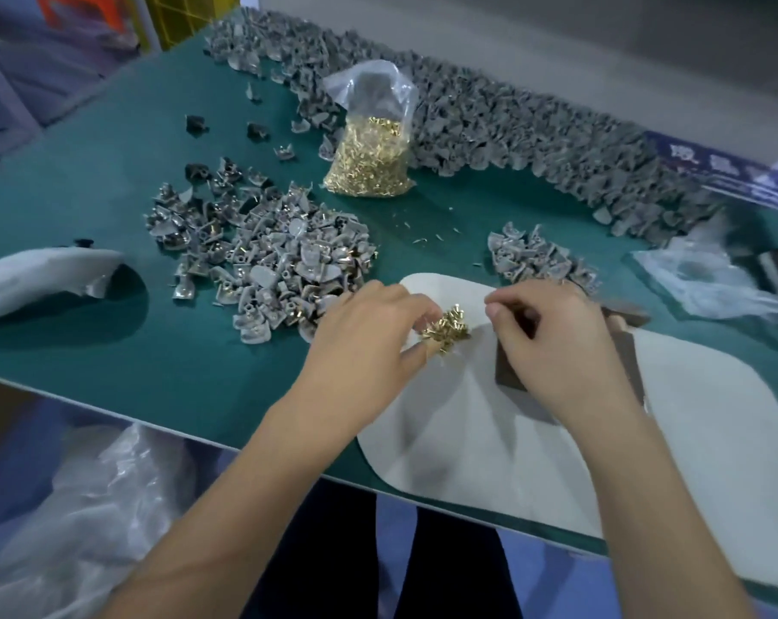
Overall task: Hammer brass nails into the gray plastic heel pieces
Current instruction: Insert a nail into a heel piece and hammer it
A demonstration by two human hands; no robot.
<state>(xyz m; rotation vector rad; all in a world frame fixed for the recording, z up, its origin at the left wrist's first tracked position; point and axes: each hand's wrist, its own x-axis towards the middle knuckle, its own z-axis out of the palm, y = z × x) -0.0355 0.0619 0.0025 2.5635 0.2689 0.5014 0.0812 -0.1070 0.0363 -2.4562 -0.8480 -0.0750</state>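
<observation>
A small heap of brass nails [447,329] lies on the white mat [489,440], near its far edge, between the two hands. The nails point in many directions, so the heap has no single long axis; some heads face the left hand. The left hand [369,332] comes from the lower left, palm down, and its curled fingers touch the left side of the heap; whether they already pinch a nail cannot be told. The right hand [552,341] comes from the lower right, back upward, fingers curled, thumb and forefinger pressed together above the mat; something thin may be between them, but it is too small to tell. Under this hand lies a dark block [509,373] on the mat.

On the green table [132,350], left of the mat, there is a pile of gray heels [266,256] with brass showing in them. A smaller pile [534,256] lies just beyond the mat. A long bank of heels [489,122] runs along the far edge. A clear bag of nails [371,158] stands before it
</observation>
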